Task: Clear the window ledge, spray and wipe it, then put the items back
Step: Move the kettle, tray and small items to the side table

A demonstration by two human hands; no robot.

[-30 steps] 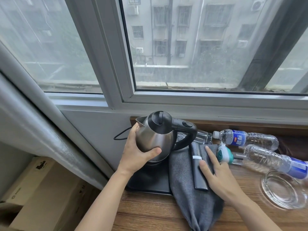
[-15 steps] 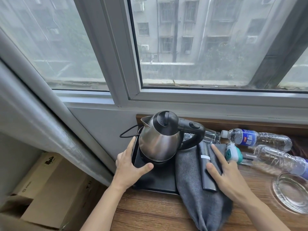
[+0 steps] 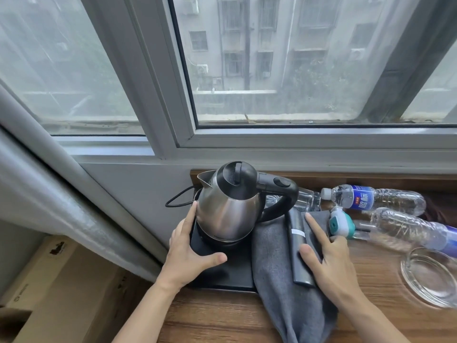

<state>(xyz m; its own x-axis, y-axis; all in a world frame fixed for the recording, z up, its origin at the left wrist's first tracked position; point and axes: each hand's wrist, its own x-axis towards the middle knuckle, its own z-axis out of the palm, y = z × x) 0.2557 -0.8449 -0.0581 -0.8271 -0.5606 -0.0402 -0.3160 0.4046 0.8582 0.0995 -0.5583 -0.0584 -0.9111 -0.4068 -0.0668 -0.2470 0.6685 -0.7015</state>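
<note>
A steel kettle (image 3: 227,209) with a black lid and handle stands on a black tray (image 3: 222,272) at the left end of the wooden ledge (image 3: 217,320). My left hand (image 3: 190,251) lies against the tray's left edge, fingers straight beside the kettle and thumb on the tray's top. A grey cloth (image 3: 277,288) is draped over the tray's right side. My right hand (image 3: 329,261) rests flat on the cloth, with a dark remote (image 3: 298,246) lying between thumb and forefinger. A spray bottle (image 3: 341,222) with a teal head lies just right of my fingers.
A blue-labelled water bottle (image 3: 371,198) lies by the back wall. A drinking glass (image 3: 306,200) stands behind the kettle handle. A glass ashtray (image 3: 430,276) sits at the right. Cardboard boxes (image 3: 61,293) and a grey curtain (image 3: 49,194) are left of the ledge.
My left hand let go of the kettle's body and dropped to the tray's left edge; the kettle now sits on the tray. My right hand stayed on the cloth.
</note>
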